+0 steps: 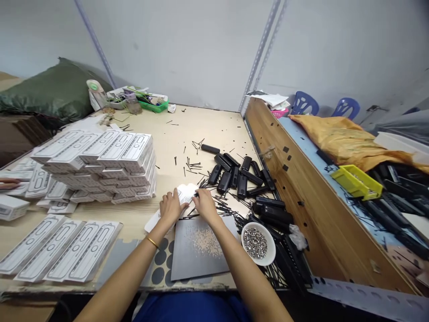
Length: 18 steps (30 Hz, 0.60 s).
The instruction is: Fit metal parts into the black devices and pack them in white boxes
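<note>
In the middle of the table lies a white printed carton (184,195), partly covered by my hands; its far end is bright with glare. My left hand (170,208) grips the carton from the left, fingers bent over it, a gold bangle on the wrist. At its right edge, the fingers of my right hand (205,205) are pinched together, with a small dark bit at their tips that I cannot make out. Below both hands is a grey board (187,264) scattered with small pale bits. A white bowl (244,232) of small shiny metal parts stands to the right.
Stacked white cartons (134,152) stand left, with several more in a row (83,250) in front. Black plastic pieces (241,184) and thin black screws (223,205) lie right, beside a wooden partition (288,188). Another person's hand (9,183) is at the far left edge.
</note>
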Tool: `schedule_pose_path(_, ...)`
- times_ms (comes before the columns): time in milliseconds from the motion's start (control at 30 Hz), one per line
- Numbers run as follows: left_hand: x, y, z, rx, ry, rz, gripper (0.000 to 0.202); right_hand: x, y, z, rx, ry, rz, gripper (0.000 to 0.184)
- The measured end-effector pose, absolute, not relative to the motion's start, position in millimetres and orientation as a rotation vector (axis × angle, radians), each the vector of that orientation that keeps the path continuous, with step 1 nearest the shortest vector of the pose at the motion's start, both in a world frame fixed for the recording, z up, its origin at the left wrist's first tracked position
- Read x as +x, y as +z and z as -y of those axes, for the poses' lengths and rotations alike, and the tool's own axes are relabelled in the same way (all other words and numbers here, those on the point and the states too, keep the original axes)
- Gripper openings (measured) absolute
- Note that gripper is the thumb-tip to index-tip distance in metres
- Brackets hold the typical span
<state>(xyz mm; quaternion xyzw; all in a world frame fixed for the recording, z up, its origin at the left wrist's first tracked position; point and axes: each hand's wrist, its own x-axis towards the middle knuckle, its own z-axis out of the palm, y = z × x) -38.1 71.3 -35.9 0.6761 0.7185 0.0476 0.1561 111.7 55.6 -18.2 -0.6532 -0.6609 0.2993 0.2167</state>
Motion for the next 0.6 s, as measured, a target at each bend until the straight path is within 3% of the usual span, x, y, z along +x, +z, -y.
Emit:
schedule_pose_path(100,-37,-43,-59,1.909,0.169,-2.080,0.071,98,-31,-76,-1.903,0.906,1.877,0.044)
schedule_pose_path(333,-56,-56,-71,1.821,0.255,-1.849,0.071,88,-37,-99,-1.982,1.014,1.862,0.055)
schedule_pose_path(400,-61,-50,-75,1.801,0.297,-1.771,0.075,87,-33,-100,-2.012,1.062,1.823,0.046)
schedule_pose_path(500,-68,-23,-76,1.778,0.388,-1.673,0.072,98,-19,-96,-1.936,1.082,1.784,0.016)
schedule_pose_path(600,-69,19,-66,1.706,0.423,-1.476,0.058,125,6,-83,-1.726,0.982,1.775,0.007)
